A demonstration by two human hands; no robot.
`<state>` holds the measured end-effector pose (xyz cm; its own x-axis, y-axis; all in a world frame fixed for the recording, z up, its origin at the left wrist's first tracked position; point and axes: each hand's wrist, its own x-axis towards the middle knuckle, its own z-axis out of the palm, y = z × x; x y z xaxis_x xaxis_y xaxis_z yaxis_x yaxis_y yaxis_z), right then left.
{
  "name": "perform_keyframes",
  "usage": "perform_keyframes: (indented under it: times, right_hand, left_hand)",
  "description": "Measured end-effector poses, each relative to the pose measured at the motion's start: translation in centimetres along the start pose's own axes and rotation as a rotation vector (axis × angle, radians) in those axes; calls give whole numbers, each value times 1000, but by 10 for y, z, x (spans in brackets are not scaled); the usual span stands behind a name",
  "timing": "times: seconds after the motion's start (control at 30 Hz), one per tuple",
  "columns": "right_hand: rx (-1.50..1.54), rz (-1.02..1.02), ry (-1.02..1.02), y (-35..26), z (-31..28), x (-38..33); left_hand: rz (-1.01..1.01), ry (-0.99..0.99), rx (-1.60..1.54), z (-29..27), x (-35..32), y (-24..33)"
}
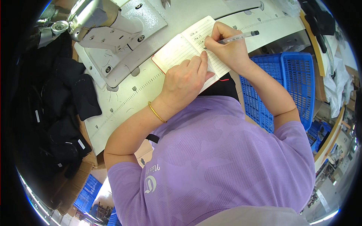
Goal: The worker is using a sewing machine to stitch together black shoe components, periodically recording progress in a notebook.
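Note:
An open lined notebook (171,52) with a red edge lies on the white sewing table (124,101), close to my body. My right hand (232,52) grips a clear pen (241,37) with a dark end, its tip down at the right-hand page beside a few handwritten lines. Flat across the lower part of the notebook rests my left hand (184,81), fingers stretched out and the index fingertip close to the pen tip. A gold bracelet (155,112) circles my left wrist.
A sewing machine (102,22) stands at the far left of the table. Black fabric pieces (85,98) are heaped at the left, by a cardboard box (77,184). To the right, below table height, is a blue plastic basket (298,67). A ruler scale runs along the table.

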<state>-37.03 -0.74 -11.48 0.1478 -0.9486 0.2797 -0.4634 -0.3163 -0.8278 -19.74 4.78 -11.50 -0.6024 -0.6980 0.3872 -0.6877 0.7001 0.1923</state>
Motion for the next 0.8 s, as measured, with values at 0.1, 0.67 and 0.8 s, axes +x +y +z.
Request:
perform_keyframes:
  times: [0.1,0.67,0.8]
  right_hand:
    - [18,-17,7,1,0,0]
    - [53,43,-16,1,-6,1]
    - [52,46,-28,0,-6,2]
  left_hand:
    - [-3,-3,-1,-1,1,1]
    - [-6,0,-13,0,1,-1]
    - [-3,-1,-2,0,0,-1]
